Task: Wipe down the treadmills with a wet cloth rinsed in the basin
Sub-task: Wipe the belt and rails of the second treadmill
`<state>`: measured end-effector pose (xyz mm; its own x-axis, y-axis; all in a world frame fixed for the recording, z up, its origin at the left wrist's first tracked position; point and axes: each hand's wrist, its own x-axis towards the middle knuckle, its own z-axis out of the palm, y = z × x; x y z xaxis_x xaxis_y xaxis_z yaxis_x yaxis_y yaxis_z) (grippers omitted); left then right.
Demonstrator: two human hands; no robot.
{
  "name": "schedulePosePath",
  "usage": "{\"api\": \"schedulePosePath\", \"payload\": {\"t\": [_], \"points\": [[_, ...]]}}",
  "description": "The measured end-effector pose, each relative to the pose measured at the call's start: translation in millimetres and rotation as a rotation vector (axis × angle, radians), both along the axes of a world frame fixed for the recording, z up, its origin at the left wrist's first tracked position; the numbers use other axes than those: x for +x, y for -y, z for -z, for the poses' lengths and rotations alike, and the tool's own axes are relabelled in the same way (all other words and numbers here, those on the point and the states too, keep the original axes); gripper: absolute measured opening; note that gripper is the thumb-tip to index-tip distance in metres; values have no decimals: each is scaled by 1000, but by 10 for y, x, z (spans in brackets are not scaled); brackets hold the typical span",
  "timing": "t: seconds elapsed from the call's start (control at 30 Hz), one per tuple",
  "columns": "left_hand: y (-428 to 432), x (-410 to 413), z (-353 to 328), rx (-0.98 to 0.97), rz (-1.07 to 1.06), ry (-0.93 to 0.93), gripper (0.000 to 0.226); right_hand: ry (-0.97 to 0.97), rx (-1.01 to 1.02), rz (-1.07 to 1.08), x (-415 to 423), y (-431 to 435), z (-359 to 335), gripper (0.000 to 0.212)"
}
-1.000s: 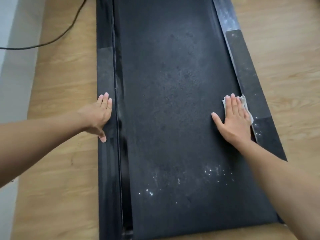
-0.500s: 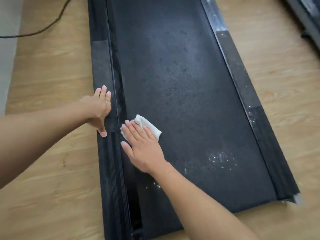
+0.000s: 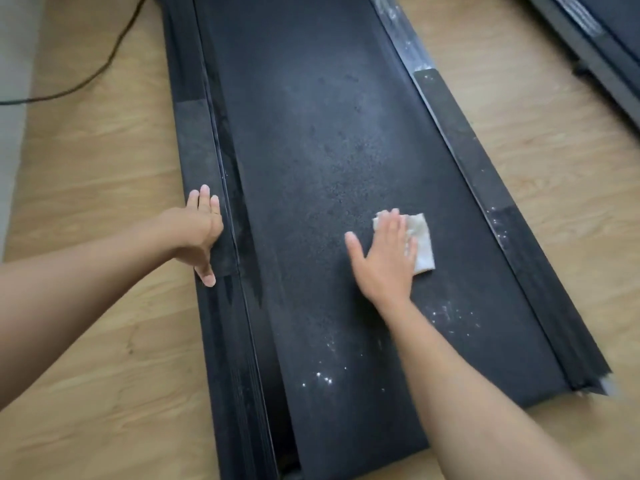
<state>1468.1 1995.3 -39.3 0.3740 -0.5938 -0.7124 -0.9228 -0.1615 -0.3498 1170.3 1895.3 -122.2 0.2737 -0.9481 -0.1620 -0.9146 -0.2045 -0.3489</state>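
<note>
Seemingly midway on belt (image 3: 311, 133): pressing cloth (image 3: 420, 244) under flat right hand (image 3: 388, 261), bracing flat left hand (image 3: 197, 233) on rail (image 3: 194, 140), leaving specks (image 3: 446, 313) behind right hand to wipe

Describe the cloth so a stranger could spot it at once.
Find the long black treadmill belt lying on the wooden floor. Right of its middle, the right hand presses flat on a small folded cloth. Unlike the scattered white specks, it is one solid pale square.

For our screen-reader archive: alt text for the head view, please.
A right hand presses a white cloth flat on a black treadmill belt; the left hand rests on its left rail. Wood floor around, cable upper left.
</note>
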Motion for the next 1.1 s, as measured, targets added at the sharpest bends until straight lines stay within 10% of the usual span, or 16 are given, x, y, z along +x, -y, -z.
{"api": "schedulePosePath", "payload": {"t": [0.13, 0.33, 0.47, 0.73, 1.1], "points": [[34, -65, 2, 30, -39, 28, 164, 41, 107, -390, 495, -1043, -75, 79], [9, -57, -42, 14, -80, 11, 165, 66, 459, -544, 369, -554, -699, 55], [-46, -52, -88, -42, -97, -31, 166, -34, 342, -577, 234, -255, -1327, 49], [19, -53, 11, -22, -52, 10, 163, -674, 266, -1130, -435, 179, -1903, 50], [-221, 166, 44, -156, -85, -128, 160, -176, -51, -941, -203, -467, -349, 42]]}}
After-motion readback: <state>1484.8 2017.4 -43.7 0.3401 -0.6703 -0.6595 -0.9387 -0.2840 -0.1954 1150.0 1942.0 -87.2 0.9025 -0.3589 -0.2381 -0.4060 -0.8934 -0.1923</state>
